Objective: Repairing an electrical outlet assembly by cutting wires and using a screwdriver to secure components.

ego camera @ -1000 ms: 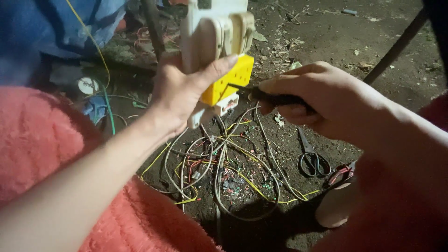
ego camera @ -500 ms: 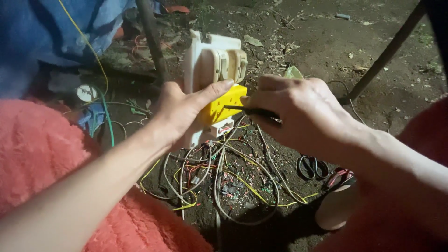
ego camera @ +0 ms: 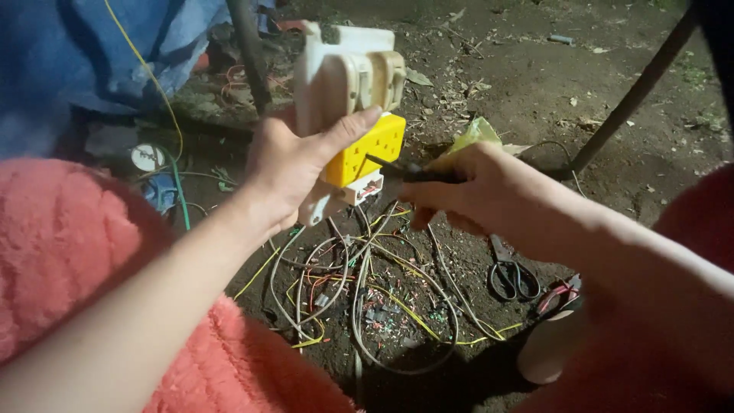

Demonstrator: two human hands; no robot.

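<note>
- Location: outdoor makeshift work area on bare dirt ground (ego camera: 535, 76).
- Evidence: loose wire tangle (ego camera: 359, 291) and scissors (ego camera: 511, 274) lying on soil; blue tarpaulin (ego camera: 92, 53) far left; dry leaves scattered.

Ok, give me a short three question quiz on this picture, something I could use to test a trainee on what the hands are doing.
1. True or false: the left hand holds the cream and yellow electrical part up off the ground.
2. What does the right hand grip? A) the scissors B) a dark slim tool C) a loose wire
3. Fill in: the scissors lie on the ____, right of the tangle of wires.

Key
1. True.
2. B: the dark slim tool has its tip at the yellow block.
3. Ground (bare soil).
</note>
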